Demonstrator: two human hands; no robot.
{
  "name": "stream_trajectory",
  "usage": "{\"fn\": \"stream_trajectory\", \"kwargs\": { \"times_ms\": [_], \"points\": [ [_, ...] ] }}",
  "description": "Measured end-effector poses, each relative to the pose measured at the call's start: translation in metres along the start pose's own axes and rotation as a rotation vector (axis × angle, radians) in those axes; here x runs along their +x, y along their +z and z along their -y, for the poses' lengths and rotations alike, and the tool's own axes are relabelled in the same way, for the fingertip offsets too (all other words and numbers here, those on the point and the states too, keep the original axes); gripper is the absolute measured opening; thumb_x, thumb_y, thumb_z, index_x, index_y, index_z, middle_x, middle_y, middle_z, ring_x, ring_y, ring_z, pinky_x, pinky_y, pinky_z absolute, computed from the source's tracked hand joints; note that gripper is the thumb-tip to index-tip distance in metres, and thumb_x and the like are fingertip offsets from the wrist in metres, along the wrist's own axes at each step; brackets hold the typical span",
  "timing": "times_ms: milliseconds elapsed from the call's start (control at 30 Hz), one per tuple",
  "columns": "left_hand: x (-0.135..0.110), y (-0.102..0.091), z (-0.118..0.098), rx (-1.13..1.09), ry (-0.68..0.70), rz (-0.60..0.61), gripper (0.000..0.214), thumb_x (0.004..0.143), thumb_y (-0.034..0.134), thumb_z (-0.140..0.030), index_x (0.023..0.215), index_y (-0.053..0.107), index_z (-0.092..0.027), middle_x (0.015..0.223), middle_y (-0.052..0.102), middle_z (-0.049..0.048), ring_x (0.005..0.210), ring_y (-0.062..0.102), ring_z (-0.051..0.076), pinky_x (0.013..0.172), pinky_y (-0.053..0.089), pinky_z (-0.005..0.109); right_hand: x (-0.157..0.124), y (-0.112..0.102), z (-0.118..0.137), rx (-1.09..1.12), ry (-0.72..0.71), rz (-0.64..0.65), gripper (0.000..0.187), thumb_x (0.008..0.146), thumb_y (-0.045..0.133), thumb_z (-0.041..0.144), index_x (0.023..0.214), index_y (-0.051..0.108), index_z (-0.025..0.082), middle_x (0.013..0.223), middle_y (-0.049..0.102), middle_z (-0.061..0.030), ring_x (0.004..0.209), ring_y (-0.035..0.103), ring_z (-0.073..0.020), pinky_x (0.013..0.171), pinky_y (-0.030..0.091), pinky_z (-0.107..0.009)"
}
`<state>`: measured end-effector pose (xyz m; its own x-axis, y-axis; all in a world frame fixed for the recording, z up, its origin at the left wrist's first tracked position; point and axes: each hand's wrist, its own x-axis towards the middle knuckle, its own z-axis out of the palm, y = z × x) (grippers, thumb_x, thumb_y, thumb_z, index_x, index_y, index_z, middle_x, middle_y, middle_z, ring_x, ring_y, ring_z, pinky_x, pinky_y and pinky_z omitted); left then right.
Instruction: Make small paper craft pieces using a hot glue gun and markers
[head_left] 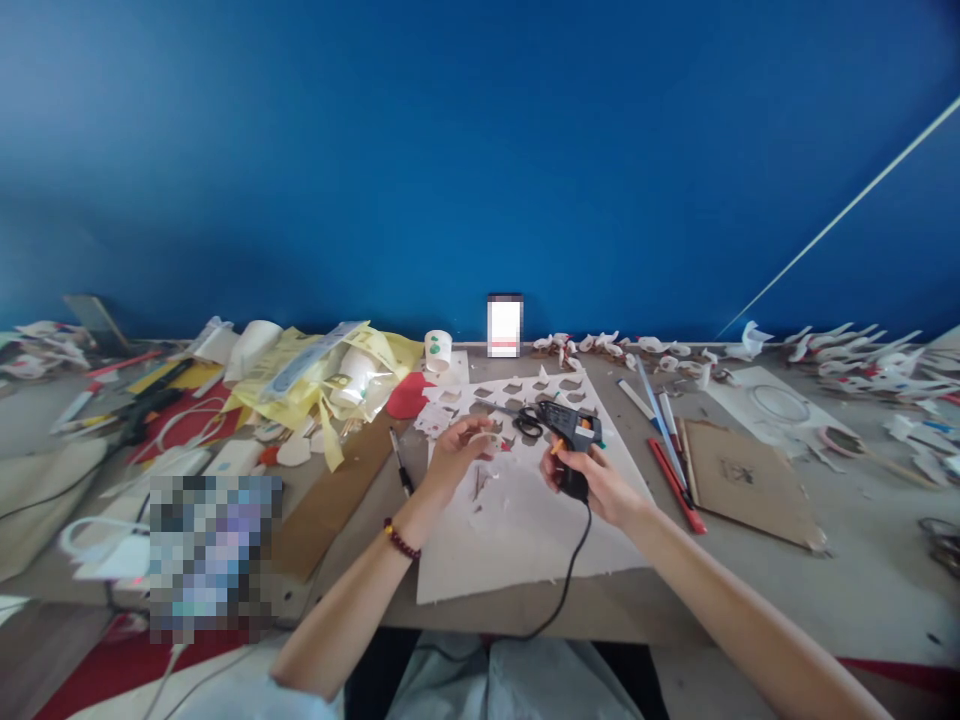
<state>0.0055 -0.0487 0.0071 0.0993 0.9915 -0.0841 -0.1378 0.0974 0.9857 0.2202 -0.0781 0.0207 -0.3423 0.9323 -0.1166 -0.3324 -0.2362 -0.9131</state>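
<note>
Work table (pixel 750 590): grey surface, crowded with craft scrap. Reference landmark for all positions below is the white sheet (pixel 517 520), which lies flat at the table's near centre with shaped holes cut along its far part.

Brown cardboard panel (pixel 742 485): right of the sheet, flat; a small mark is printed on it, too small to read. Yellow plastic bag (pixel 330 375): beyond the sheet's left corner, crumpled around white items. Paper cup (pixel 438 350): just past the sheet's far-left edge, green marks on it, illegible.

Glue gun (pixel 574 435): held over the sheet's far-right part, black cord trailing toward the near edge. Judged rigid, light, hot at the nozzle; best taken by the handle only. No brand legible.

Right hand (pixel 600 485): closed around the glue gun's handle.

Left hand (pixel 457 455): over the sheet's far-left part, fingertips pinched on a small white piece (pixel 491 437). Judged flimsy, easily creased.
</note>
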Motion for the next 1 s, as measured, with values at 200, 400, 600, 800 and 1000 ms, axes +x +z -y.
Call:
{"fn": "stream_trajectory", "kwargs": {
  "times_ms": [200,400,600,800,1000],
  "points": [
    [0.000,0.004,0.006,-0.030,-0.012,-0.014,0.030,0.063,0.071,-0.031,0.089,0.068,-0.015,0.099,0.067,0.0085,0.084,0.063,0.019,0.063,0.056,0.027,0.012,-0.007,-0.029,-0.086,-0.081,-0.151,0.034,0.069,0.067,0.045,0.087,0.055,0.018,0.056,0.051,0.0026,0.052,0.050,-0.0139,0.049,0.044,-0.029],
    [-0.004,0.009,0.010,0.028,0.017,-0.015,0.028,0.064,0.070,-0.031,0.088,0.069,-0.016,0.097,0.067,0.0074,0.086,0.064,0.020,0.063,0.057,0.027,0.007,-0.010,-0.041,-0.146,-0.038,-0.252,0.038,0.066,0.070,0.052,0.072,0.054,0.018,0.056,0.047,0.0027,0.049,0.046,-0.0114,0.047,0.043,-0.028],
    [-0.006,0.014,0.008,0.018,0.013,-0.005,0.029,0.061,0.075,-0.032,0.084,0.068,-0.015,0.094,0.067,0.0080,0.082,0.064,0.019,0.061,0.057,0.028,0.002,-0.008,-0.041,-0.398,-0.045,-0.205,0.043,0.071,0.063,0.059,0.076,0.058,0.017,0.055,0.057,-0.0028,0.052,0.053,-0.0149,0.050,0.042,-0.029],
    [-0.007,0.014,0.007,-0.013,0.002,-0.007,0.032,0.060,0.076,-0.036,0.083,0.068,-0.015,0.093,0.066,0.0077,0.080,0.064,0.019,0.060,0.057,0.028,0.000,-0.008,-0.042,-0.560,-0.067,-0.270,0.045,0.074,0.059,0.059,0.057,0.054,0.017,0.052,0.058,-0.0053,0.047,0.051,-0.0138,0.047,0.041,-0.028],
    [-0.008,0.014,0.009,0.033,0.046,0.026,0.030,0.063,0.074,-0.035,0.086,0.069,-0.015,0.095,0.062,0.0078,0.086,0.062,0.020,0.060,0.058,0.027,0.000,-0.009,-0.044,-0.625,-0.079,-0.295,0.038,0.076,0.057,0.053,0.064,0.055,0.017,0.050,0.058,-0.0034,0.045,0.051,-0.0132,0.044,0.040,-0.025]
  ]
}}
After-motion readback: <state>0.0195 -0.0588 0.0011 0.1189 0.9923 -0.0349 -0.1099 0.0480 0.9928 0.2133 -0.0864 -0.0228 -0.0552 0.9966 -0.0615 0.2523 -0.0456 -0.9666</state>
